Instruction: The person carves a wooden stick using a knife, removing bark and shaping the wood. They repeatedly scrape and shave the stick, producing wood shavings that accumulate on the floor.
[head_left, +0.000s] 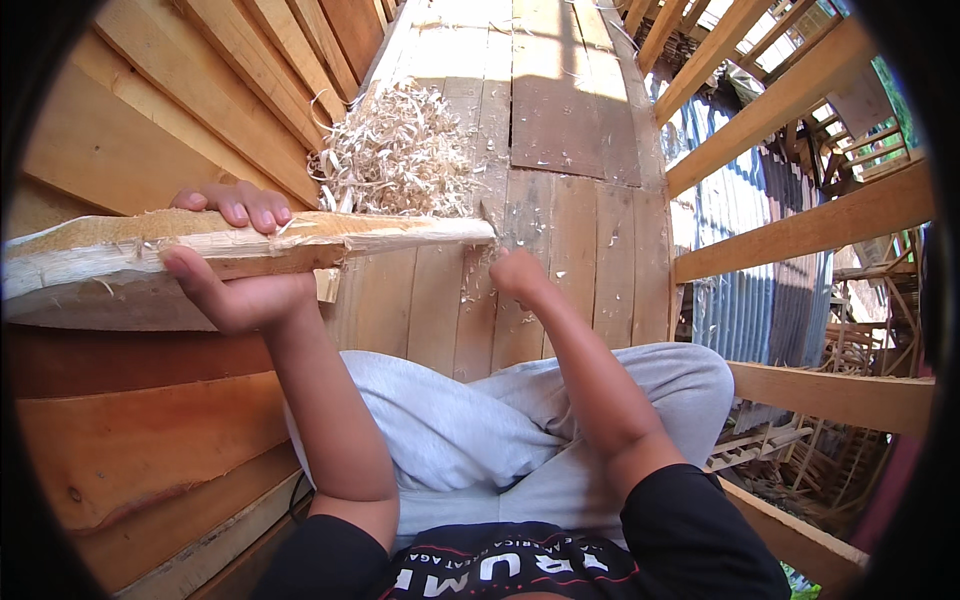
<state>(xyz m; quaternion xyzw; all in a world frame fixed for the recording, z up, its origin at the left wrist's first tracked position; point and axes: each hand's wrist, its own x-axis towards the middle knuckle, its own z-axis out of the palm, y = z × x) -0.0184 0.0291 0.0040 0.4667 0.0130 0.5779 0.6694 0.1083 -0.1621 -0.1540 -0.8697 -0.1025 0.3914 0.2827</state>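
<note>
A long, pale piece of roughly carved wood [400,235] reaches in from the left edge and tapers to a narrow end near the middle. My left hand [240,290] grips its thicker part, thumb on the near side and fingers curled over the far edge. Just beyond the narrow tip, my right hand [518,278] is closed in a fist. What the fist holds, if anything, is hidden; a small dark edge shows beside the tip, too unclear to name. Cut faces and torn fibres mark the wood's surface.
A heap of curled wood shavings [400,150] lies beyond the piece on the plank floor [570,230]. Stacked boards [150,440] line the left. Wooden rails [810,220] run along the right, with corrugated metal sheets [760,280] outside. My crossed legs [470,410] are close below.
</note>
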